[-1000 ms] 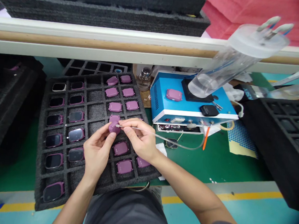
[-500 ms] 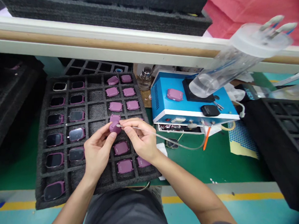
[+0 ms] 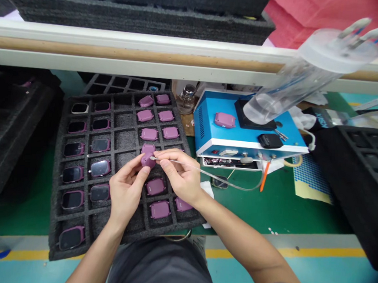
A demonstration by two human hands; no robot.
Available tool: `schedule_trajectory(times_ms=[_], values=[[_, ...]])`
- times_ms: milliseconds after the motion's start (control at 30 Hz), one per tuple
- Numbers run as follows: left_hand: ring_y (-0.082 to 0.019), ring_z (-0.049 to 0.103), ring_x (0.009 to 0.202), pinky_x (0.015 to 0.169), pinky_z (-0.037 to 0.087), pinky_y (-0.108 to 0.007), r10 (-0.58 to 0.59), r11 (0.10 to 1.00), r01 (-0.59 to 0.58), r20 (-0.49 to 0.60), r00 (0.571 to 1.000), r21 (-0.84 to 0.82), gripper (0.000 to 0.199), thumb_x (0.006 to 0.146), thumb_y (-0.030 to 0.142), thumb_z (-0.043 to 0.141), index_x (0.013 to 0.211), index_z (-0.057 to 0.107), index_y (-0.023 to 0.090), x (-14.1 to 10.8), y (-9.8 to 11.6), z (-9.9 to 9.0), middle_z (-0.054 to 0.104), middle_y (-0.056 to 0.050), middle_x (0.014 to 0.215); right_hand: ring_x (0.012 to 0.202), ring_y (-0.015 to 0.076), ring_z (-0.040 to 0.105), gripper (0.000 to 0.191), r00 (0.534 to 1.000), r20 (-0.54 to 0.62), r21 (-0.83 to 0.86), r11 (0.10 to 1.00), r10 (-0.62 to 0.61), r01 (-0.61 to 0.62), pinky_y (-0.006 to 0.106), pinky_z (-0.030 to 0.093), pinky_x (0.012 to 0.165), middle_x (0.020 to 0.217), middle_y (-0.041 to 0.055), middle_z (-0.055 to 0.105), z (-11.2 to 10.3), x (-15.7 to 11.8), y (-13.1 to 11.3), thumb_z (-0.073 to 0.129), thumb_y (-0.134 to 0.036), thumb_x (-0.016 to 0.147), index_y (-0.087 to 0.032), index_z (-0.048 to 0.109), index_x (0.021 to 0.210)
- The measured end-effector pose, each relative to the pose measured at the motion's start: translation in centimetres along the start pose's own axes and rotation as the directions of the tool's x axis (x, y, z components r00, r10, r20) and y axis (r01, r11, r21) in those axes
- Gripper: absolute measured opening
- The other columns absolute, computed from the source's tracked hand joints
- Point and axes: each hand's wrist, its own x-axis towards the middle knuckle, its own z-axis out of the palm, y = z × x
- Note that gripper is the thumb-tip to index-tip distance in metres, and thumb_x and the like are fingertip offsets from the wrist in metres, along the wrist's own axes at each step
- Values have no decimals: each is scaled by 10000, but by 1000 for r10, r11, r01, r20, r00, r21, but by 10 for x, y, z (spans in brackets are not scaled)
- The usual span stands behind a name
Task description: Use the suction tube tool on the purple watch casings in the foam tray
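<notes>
Seen from the head camera, the left hand (image 3: 125,194) pinches a purple smartwatch (image 3: 147,156) between thumb and fingers, held above the grey foam tray (image 3: 55,192) and between both hands. The right hand (image 3: 181,176) pinches a thin clear tube (image 3: 228,182), its metal tip (image 3: 153,158) right at the watch's side. More purple watches (image 3: 155,186) sit in the foam tray's compartments just below the hands, and right of the foam tray stands a blue bench unit (image 3: 209,134) carrying another purple watch (image 3: 224,120) and a black watch (image 3: 270,141)
</notes>
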Motion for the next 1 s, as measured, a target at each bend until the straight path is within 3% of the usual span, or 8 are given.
schedule_trajectory(times_ms=[1000], values=[[-270, 781, 1101, 1023, 631, -414, 5, 1000, -5, 1, 1000, -2, 458, 787, 404, 898, 1190, 812, 205, 0, -3, -2, 813, -103, 1202, 998, 185, 777, 146, 1000, 6, -2, 1000, 2, -2, 306, 690, 831, 1047, 72, 797, 0, 0, -1, 680, -349, 1006, -239, 774, 987]])
